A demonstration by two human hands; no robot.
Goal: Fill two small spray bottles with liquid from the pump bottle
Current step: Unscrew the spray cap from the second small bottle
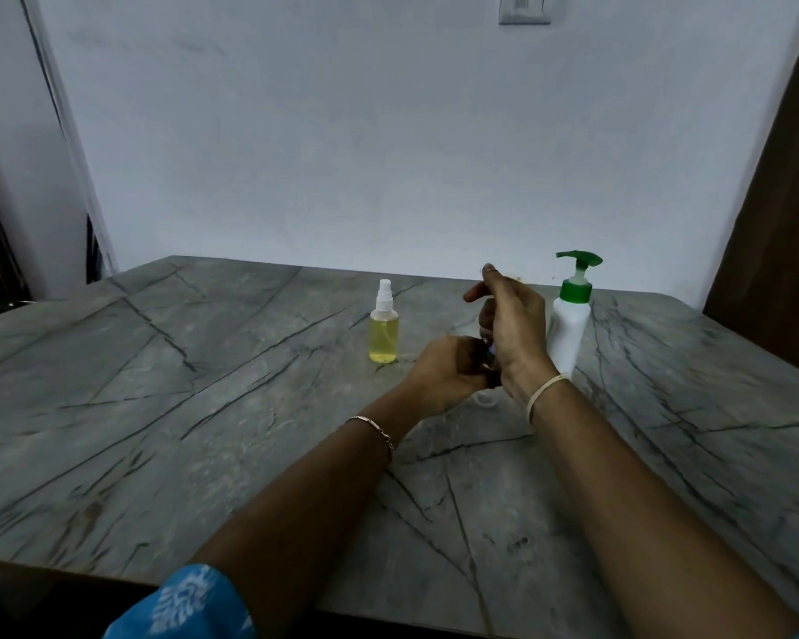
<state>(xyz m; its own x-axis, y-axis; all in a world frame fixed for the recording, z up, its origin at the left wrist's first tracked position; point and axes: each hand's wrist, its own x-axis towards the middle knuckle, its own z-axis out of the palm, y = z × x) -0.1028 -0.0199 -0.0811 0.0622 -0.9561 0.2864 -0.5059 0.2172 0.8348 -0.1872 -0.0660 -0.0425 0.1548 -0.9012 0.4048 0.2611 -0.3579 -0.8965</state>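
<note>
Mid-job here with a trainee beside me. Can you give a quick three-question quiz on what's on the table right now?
1. True or false: the small spray bottle standing to the left of the left hand is empty.
2. Pick one: the pump bottle has a pump head that is A red, B green, C black.
3. Fill in: a small white cap lies on the ___, just below the wrists in the picture.
Key: 1 false, it holds yellow liquid nearly to its shoulder; 2 B; 3 table.
</note>
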